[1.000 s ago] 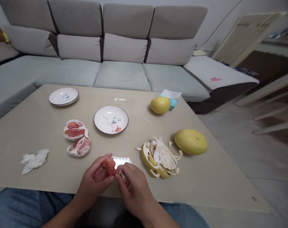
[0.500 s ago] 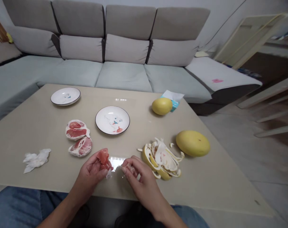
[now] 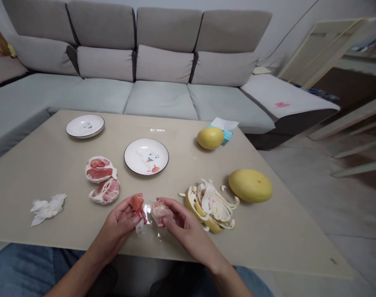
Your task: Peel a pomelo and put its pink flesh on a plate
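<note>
Between the fingers of my left hand (image 3: pixel 121 222) is a piece of red pomelo flesh (image 3: pixel 137 203), with a pale scrap of membrane hanging below it. My right hand (image 3: pixel 183 225) pinches a pale, translucent pomelo membrane (image 3: pixel 159 212). The two hands are close together above the table's near edge, a small gap between what they hold. Beyond my left hand lie partly peeled pomelo chunks (image 3: pixel 105 192) with red flesh and white pith. A heap of pomelo peel (image 3: pixel 211 206) is just right of my right hand.
A white plate (image 3: pixel 135 159) with a printed drawing sits mid-table, another plate (image 3: pixel 82 130) farther left. Two whole yellow pomelos (image 3: pixel 249 185) stand on the right, the farther one before a tissue pack (image 3: pixel 227 136). Crumpled tissue (image 3: pixel 48 209) lies left. A sofa (image 3: pixel 161 97) is behind the table.
My right hand has turned and opened outward slightly, bringing the membrane into fuller view near the left hand. My left hand keeps its hold on the red flesh and has barely moved.
</note>
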Demonstrator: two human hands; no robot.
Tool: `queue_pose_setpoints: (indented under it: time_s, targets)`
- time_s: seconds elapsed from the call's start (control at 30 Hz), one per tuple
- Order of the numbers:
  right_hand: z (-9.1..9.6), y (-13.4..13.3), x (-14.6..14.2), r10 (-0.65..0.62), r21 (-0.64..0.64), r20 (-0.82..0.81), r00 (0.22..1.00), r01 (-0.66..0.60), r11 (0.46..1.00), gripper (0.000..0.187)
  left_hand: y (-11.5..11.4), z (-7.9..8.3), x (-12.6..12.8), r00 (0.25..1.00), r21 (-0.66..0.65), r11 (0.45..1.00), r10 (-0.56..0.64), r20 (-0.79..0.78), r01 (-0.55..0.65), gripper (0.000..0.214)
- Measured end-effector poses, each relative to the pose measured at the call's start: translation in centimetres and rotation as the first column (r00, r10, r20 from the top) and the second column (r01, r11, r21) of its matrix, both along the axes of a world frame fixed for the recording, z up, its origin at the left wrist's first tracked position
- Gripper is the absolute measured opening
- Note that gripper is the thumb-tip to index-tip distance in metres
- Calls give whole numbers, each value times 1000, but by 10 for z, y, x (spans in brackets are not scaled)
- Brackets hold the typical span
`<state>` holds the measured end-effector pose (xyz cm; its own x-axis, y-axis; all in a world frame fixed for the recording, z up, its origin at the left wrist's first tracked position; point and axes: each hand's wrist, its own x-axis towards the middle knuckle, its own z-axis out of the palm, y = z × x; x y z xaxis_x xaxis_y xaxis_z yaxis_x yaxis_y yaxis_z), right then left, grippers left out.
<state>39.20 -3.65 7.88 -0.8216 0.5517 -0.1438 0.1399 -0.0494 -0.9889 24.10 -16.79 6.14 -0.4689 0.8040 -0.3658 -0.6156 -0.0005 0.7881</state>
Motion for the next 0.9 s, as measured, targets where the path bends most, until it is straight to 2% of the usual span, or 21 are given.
queue_pose_setpoints:
  time_s: [0.07, 0.1, 0.17, 0.2, 0.27, 0.3, 0.33, 0.43, 0.53, 0.63, 0.73, 0.83, 0.9]
  targets:
    - [1, 2, 1, 13, 33, 14, 1000, -13, 999, 38, 1, 2, 0, 1000, -10, 1000, 2, -20, -2, 58]
    - [1, 5, 2, 6, 92, 30, 1000, -8, 996, 34, 1, 3, 0, 1000, -14, 1000, 0, -31, 0, 57]
    - [3, 15, 8, -80, 306, 68, 994, 56, 951, 26, 1, 4, 0, 998, -18, 1000, -9, -54, 8, 55]
    - [4, 23, 12, -159, 435, 74, 984, 112, 894, 23, 2, 4, 0, 998, -20, 1000, -15, -65, 14, 54]
    - [5, 41, 24, -338, 635, 51, 940, 231, 737, 23, 2, 3, 0, 996, -28, 999, -24, -83, 22, 53]
    - [5, 51, 31, -401, 690, 47, 915, 261, 675, 24, 2, 1, 1, 996, -36, 999, -28, -90, 25, 53]
    - [5, 60, 38, -439, 722, 61, 896, 265, 640, 25, 3, 0, 1, 995, -46, 999, -32, -94, 28, 54]
    - [2, 80, 60, -470, 753, 207, 858, 167, 636, 32, 4, -5, 2, 993, -76, 995, -68, -99, 60, 56]
    - [1, 87, 74, -535, 772, 330, 778, 104, 627, 38, 5, -8, 5, 992, -104, 992, -85, -98, 75, 56]
    - [2, 87, 80, -618, 805, 373, 693, 89, 586, 38, 7, -9, 8, 992, -126, 989, -85, -95, 73, 55]
    - [6, 86, 79, -663, 826, 405, 629, 58, 560, 29, 9, -8, 10, 990, -140, 987, -97, -99, 82, 56]
    - [10, 84, 77, -671, 823, 422, 609, 53, 566, 20, 8, -6, 11, 991, -140, 987, -90, -104, 75, 58]
    - [11, 84, 77, -685, 847, 384, 619, 59, 528, 22, 6, -5, 10, 991, -135, 988, -93, -99, 79, 57]
